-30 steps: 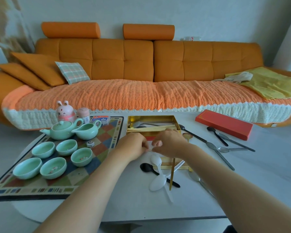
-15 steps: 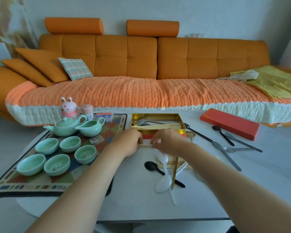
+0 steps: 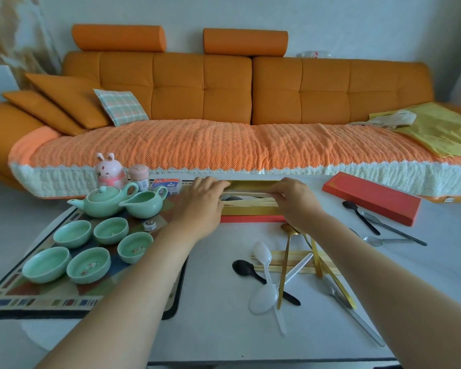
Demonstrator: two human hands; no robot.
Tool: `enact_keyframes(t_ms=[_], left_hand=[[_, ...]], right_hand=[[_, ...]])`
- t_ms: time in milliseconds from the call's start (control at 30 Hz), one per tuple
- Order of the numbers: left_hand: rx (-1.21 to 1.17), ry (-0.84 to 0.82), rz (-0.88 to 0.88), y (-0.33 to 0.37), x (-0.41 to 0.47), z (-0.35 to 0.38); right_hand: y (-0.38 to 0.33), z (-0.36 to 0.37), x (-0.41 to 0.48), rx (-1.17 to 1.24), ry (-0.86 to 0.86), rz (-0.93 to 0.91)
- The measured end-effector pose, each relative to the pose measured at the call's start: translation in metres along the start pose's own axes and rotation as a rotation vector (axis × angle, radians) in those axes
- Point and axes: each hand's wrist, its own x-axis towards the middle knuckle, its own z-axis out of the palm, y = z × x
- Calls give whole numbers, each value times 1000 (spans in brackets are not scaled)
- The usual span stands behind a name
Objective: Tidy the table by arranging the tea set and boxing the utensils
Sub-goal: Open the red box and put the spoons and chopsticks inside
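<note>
The open gold box [image 3: 250,185], a long shallow tray with shiny gilt walls and a red outer side, lies between the two hands. It holds a bundle of pale wooden chopsticks [image 3: 250,202] laid lengthwise, with the bowl of a dark spoon [image 3: 230,198] showing behind them near the left fingers. The left hand [image 3: 201,201] lies over the box's left end with fingers fairly straight, the tips reaching its far wall, gripping nothing that shows. The right hand [image 3: 294,199] is at the right end, fingers bent down onto the chopstick ends; whether it pinches them or only presses cannot be told. Just right of the right hand lies the flat red lid [image 3: 370,199], apart from the box. Left of the left hand, on a patterned mat [image 3: 37,296], stand a glossy celadon teapot [image 3: 104,199], a matching pitcher [image 3: 144,205] and five round cups [image 3: 111,230], some with small flecks inside. Nearer the person than the hands, on the smooth white table [image 3: 224,336], a crossed heap lies loose: translucent white plastic spoons [image 3: 262,253], a black plastic spoon [image 3: 242,267], slim gold-coloured cutlery [image 3: 285,262] and more wooden sticks [image 3: 293,255].
</note>
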Motion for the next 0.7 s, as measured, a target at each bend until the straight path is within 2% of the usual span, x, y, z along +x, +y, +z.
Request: enact_keyframes(t_ms=[200,267,400,500,567,700], left_hand=[[41,-218,67,14,3,22],[58,-240,63,16,5,25],[-121,-271,36,23,7,23],[-99,-284,66,26,8,23],[-95,-290,63,26,9,22],[-116,-260,55,29,8,23]], right_hand=[[6,10,6,-19,-96,17],[5,10,7,-19,-136,53],[1,5,4,18,-181,48],[1,-2,-2,20,-219,31],[4,-5,-4,48,-186,26],[13,-16,-7,82,-15,-18]])
